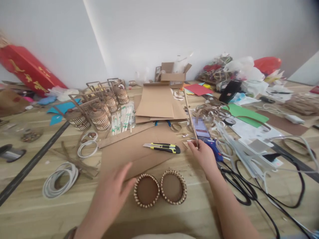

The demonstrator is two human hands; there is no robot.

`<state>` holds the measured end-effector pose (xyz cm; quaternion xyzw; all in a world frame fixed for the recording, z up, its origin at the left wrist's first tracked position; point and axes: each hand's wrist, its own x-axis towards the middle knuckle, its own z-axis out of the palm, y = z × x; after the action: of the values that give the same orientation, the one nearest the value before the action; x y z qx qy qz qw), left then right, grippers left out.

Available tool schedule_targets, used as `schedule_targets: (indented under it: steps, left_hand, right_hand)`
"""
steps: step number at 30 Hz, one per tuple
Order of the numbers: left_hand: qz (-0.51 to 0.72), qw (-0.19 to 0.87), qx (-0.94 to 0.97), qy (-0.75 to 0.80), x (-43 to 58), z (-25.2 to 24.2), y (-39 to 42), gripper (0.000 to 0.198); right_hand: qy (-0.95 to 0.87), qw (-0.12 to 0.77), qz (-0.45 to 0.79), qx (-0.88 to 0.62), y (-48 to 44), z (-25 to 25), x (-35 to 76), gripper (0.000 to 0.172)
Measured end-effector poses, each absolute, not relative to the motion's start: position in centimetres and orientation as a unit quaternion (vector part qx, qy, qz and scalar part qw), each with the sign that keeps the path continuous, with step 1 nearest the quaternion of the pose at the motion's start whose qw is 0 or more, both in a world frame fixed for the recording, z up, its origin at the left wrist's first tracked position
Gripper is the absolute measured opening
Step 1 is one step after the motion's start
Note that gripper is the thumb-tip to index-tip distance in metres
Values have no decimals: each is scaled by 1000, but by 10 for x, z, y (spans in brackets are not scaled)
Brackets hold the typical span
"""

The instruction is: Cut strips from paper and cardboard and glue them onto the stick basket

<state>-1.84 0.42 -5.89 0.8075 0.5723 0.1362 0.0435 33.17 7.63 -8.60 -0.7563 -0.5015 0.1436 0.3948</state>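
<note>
My right hand (pixel 204 156) pinches the lower end of a long thin brown strip (pixel 189 114), which leans up and away over the table. Beside that hand lies a blue tool with a black cord (pixel 214 148), perhaps a glue gun. My left hand (pixel 111 189), slightly blurred, hovers with thumb and fingers apart, holding nothing. Just right of it two round shallow baskets (pixel 147 191) sit side by side, their rims edged with short pale sticks. Behind them a yellow and black utility knife (pixel 161 147) rests on a cardboard sheet (pixel 117 154), blade pointing left.
Several small handled baskets (pixel 99 116) stand at the back left, near wrapped sticks (pixel 122 119). Coiled white cord (pixel 61 181) lies left. Stacked cardboard (pixel 157 101) and an open box (pixel 173 75) are behind. Right: a phone (pixel 200 127), curled strips (pixel 211 109) and black cables (pixel 239 186).
</note>
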Motion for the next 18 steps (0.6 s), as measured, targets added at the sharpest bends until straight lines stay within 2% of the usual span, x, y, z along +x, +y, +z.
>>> schedule_targets:
  steps: [2,5,9,13,16,18]
  left_hand:
    - [127,15,726,675,-54,-72,5,47]
    - [91,59,651,752,-85,-88,3,50]
    - [184,142,591,772,-88,-94,7,53]
    - [297,285,478,776,-85,-86,8,64]
    - [371,439,388,721,-84,-80,-1,56]
    - [396,504,340,688,-83,-77,-9,50]
  right_hand:
    - [-509,362,143,-768,80,-91,333,18]
    - [-531,323,151,-769,85,-96,330,16]
    - [-552,295,165,-762,89,-99,327,15]
    - [-552,292,184,-759,85,-95,331,16]
    - [-546,296,199,-758,76,-90,335,17]
    - [-543,301,205,-757,70,-86,336,17]
